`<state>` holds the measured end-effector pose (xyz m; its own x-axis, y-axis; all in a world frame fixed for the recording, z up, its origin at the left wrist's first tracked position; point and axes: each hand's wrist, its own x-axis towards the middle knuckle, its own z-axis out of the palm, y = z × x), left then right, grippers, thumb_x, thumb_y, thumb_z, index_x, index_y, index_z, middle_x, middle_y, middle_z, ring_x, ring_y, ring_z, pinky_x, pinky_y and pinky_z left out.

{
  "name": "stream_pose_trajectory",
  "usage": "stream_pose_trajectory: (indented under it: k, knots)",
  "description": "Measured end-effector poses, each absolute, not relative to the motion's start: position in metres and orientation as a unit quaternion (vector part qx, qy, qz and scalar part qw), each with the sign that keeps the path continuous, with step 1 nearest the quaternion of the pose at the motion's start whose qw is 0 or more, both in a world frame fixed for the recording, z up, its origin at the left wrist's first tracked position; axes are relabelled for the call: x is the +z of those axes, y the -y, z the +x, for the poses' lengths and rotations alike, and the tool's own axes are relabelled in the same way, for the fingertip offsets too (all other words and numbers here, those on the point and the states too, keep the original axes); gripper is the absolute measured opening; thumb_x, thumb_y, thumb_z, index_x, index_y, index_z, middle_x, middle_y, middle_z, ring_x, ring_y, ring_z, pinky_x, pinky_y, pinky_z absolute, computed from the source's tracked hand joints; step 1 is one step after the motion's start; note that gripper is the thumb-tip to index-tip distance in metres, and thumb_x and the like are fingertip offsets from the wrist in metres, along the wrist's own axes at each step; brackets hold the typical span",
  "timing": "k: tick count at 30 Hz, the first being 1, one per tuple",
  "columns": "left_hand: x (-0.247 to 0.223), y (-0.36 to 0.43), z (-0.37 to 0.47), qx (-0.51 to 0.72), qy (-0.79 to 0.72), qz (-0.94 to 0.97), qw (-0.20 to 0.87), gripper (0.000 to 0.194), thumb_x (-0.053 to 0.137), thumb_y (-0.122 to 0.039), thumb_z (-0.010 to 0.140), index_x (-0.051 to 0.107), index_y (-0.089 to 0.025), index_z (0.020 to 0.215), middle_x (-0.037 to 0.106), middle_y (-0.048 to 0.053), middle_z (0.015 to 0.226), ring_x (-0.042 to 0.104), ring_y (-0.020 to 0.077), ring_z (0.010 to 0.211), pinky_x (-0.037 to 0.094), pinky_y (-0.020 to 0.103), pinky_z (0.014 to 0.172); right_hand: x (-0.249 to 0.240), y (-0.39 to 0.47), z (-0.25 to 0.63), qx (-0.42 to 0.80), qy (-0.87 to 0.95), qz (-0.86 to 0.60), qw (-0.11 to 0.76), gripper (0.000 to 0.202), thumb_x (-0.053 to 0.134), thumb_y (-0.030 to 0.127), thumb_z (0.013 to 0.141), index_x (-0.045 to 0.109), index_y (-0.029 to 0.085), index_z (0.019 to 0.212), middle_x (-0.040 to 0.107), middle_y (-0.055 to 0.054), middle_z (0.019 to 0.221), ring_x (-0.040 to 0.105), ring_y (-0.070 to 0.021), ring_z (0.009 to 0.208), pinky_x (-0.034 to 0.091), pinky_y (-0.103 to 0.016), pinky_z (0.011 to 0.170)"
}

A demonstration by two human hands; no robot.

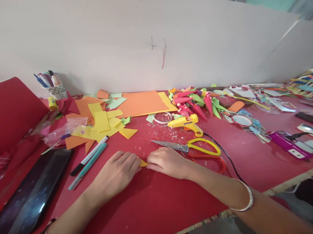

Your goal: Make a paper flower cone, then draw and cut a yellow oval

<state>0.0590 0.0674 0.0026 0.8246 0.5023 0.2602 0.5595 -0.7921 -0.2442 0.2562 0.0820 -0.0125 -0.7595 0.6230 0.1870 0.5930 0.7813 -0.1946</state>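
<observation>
Between my two hands, low over the red table [151, 209], is a small piece of yellow paper [142, 163], mostly hidden by the fingers. My left hand [124, 168] is closed on its left part. Fingertips of my right hand [167, 162] pinch its right end. Just beyond the right hand lie scissors [203, 145] with yellow and red handles, blades pointing left. Behind them a yellow glue gun [184, 122] rests on its side. A white marker [90, 155] and a teal marker [87, 166] lie left of my left hand.
A dark tablet [34, 195] lies at the left. Yellow paper scraps [101, 121] and orange sheets [145, 101] spread along the back. Red and green paper cones [198, 104] are heaped beyond the glue gun. A purple power strip [290, 144] with a black cord is at the right.
</observation>
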Motion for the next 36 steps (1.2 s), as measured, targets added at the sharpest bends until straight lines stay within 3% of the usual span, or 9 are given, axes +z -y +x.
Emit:
stream_pose_trajectory:
  k: [10,14,20,23,25,27,31,34,36]
  knots:
    - [0.000,-0.071,0.050,-0.124,0.355,-0.927,-0.003,0.022,0.043,-0.030,0.086,0.053,-0.016,0.073,0.058,0.002,0.069,0.052,0.0155,0.062,0.034,0.027,0.061,-0.015,-0.078,0.258,-0.023,0.940,-0.301,0.161,0.032,0.038,0.032,0.090,0.054,0.017,0.066,0.057,0.003,0.052,0.047,-0.0082,0.046,0.023,-0.024,0.050]
    - [0.003,-0.074,0.046,-0.105,0.431,-0.892,-0.093,0.028,0.045,-0.039,0.083,0.051,-0.017,0.068,0.055,0.000,0.064,0.048,0.0131,0.057,0.032,0.024,0.056,-0.012,-0.078,0.258,-0.067,0.940,-0.267,0.203,0.033,0.038,0.027,0.090,0.052,0.017,0.063,0.054,0.004,0.049,0.045,-0.0080,0.046,0.024,-0.025,0.050]
    - [0.012,-0.070,0.048,-0.090,0.532,-0.826,-0.162,0.047,0.043,-0.054,0.077,0.044,-0.017,0.048,0.038,-0.002,0.044,0.034,0.0104,0.043,0.018,0.024,0.044,-0.003,-0.074,0.258,-0.173,0.931,-0.223,0.231,0.019,0.044,0.014,0.085,0.052,0.016,0.067,0.049,0.005,0.049,0.041,-0.0094,0.048,0.023,-0.026,0.051]
    - [0.016,-0.066,0.048,-0.057,0.534,-0.762,-0.363,0.051,0.036,-0.056,0.080,0.055,-0.016,0.056,0.045,-0.001,0.043,0.038,0.0100,0.041,0.024,0.022,0.043,-0.001,-0.071,0.257,-0.227,0.921,-0.200,0.244,0.014,0.046,0.012,0.083,0.055,0.014,0.072,0.046,0.005,0.050,0.038,-0.0093,0.047,0.023,-0.026,0.051]
    - [0.017,-0.065,0.047,-0.027,0.498,-0.688,-0.527,0.054,0.032,-0.058,0.080,0.061,-0.014,0.069,0.053,0.000,0.046,0.041,0.0094,0.039,0.031,0.021,0.042,-0.001,-0.070,0.257,-0.247,0.918,-0.190,0.245,0.013,0.047,0.012,0.083,0.056,0.014,0.073,0.045,0.004,0.050,0.037,-0.0090,0.047,0.022,-0.027,0.050]
    - [0.017,-0.065,0.044,-0.019,0.462,-0.627,-0.627,0.055,0.031,-0.059,0.080,0.062,-0.013,0.081,0.058,0.000,0.050,0.041,0.0085,0.038,0.035,0.021,0.043,-0.001,-0.069,0.256,-0.255,0.917,-0.184,0.247,0.013,0.046,0.013,0.083,0.056,0.014,0.074,0.045,0.004,0.050,0.036,-0.0090,0.047,0.022,-0.027,0.050]
    - [0.020,-0.067,0.036,-0.044,0.408,-0.616,-0.673,0.046,0.036,-0.052,0.083,0.059,-0.015,0.096,0.065,0.001,0.061,0.047,0.0082,0.041,0.039,0.021,0.049,0.001,-0.067,0.256,-0.258,0.915,-0.178,0.254,0.013,0.048,0.016,0.083,0.056,0.014,0.074,0.044,0.004,0.051,0.036,-0.0089,0.048,0.023,-0.027,0.049]
    - [0.025,-0.071,0.030,-0.015,0.342,-0.635,-0.692,0.043,0.036,-0.047,0.086,0.064,-0.015,0.084,0.068,0.003,0.065,0.053,0.0090,0.047,0.039,0.021,0.052,0.005,-0.065,0.256,-0.256,0.913,-0.172,0.266,0.012,0.049,0.017,0.083,0.056,0.013,0.074,0.045,0.005,0.051,0.036,-0.0084,0.048,0.025,-0.026,0.049]
    - [0.027,-0.074,0.029,0.002,0.316,-0.637,-0.703,0.049,0.035,-0.048,0.086,0.065,-0.013,0.071,0.067,0.005,0.063,0.053,0.0091,0.045,0.035,0.021,0.046,0.006,-0.064,0.256,-0.255,0.913,-0.167,0.272,0.013,0.049,0.018,0.083,0.056,0.014,0.074,0.045,0.004,0.052,0.035,-0.0082,0.048,0.025,-0.026,0.049]
